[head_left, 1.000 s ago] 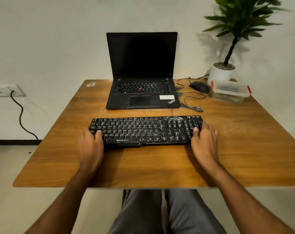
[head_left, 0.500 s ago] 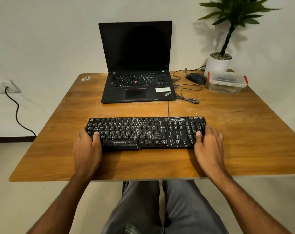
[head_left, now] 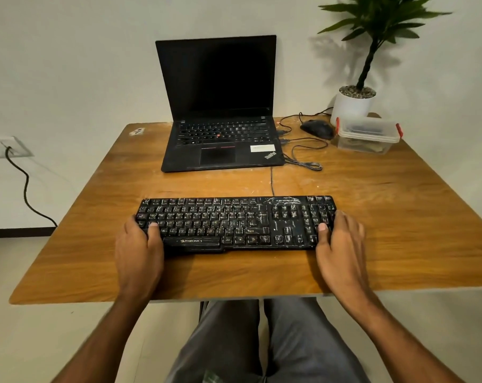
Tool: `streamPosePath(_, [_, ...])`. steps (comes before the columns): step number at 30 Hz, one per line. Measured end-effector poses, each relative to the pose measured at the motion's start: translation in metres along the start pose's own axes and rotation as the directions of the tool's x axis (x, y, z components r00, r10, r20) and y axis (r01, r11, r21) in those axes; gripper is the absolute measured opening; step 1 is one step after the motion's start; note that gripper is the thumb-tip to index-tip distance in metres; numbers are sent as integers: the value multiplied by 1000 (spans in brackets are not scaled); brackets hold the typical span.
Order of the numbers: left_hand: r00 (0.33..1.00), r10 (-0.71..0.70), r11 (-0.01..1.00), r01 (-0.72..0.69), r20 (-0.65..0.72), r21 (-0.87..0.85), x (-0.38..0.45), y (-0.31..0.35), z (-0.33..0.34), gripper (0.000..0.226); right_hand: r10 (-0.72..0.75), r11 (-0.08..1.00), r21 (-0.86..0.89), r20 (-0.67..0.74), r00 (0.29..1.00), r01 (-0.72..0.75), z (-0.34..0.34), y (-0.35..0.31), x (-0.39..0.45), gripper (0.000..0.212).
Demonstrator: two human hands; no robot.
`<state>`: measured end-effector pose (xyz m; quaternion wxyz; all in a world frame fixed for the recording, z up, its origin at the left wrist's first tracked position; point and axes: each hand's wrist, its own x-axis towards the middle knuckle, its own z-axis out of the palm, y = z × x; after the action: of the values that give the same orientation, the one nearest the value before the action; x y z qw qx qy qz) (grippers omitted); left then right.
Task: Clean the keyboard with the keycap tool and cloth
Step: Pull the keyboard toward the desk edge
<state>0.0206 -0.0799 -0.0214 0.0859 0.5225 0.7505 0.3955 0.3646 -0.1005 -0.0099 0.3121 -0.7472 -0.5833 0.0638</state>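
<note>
A black keyboard [head_left: 235, 222], its keys streaked with pale grime, lies flat across the middle of the frame on the wooden worktop [head_left: 400, 217], its long side running left to right. The left hand [head_left: 139, 251] grips the keyboard's left end, thumb laid over the keys near the lower left corner and the other fingers wrapped around the edge out of sight. The right hand [head_left: 340, 247] grips the right end the same way, thumb on the number-pad keys and fingers curled past the edge. The two hands sit well apart, one at each end, with both forearms reaching in from the bottom of the frame over grey trousers. A thin cable [head_left: 272, 181] runs from the keyboard's back edge toward the upper centre, where an open laptop [head_left: 220, 125] with a dark screen stands. To the right of the laptop lie a loose coil of grey cord [head_left: 306, 163] and a black mouse [head_left: 317, 129]. Just beside the mouse, in the upper right, sits a clear plastic box [head_left: 368, 136] with red clips; its contents are too blurred to tell. Behind it stands a potted plant [head_left: 354, 102] in a white pot. At the far left edge a wall socket [head_left: 2, 147] holds a black lead.
</note>
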Motion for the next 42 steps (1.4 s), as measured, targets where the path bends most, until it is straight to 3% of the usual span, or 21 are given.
streamPosePath(8, [1000, -17, 999, 18, -22, 33, -6, 4, -3, 62, 19, 1000, -8, 8, 1000, -19, -2, -2, -1, 52])
streamPosePath(15, [999, -50, 997, 51, -21, 63, -11, 6, -3, 37, 21, 1000, -15, 20, 1000, -20, -2, 2, -3, 55])
streamPosePath(22, [999, -43, 989, 45, -18, 142, -9, 15, -6, 48, -27, 996, -85, 23, 999, 29, -3, 4, 3, 54])
streamPosePath(28, [995, 96, 984, -95, 6, 152, -2, 56, -4, 53, -143, 979, -144, 13, 990, 144, -7, 6, 23, 55])
streamPosePath(34, [959, 248, 954, -267, 141, 136, 5, 108, 33, 58, -203, 956, -218, -4, 979, 197, -16, 14, 54, 59])
streamPosePath(42, [836, 501, 844, -530, 223, 89, 25, 194, 113, 58, -162, 952, -274, -82, 983, 134, -37, 44, 133, 62])
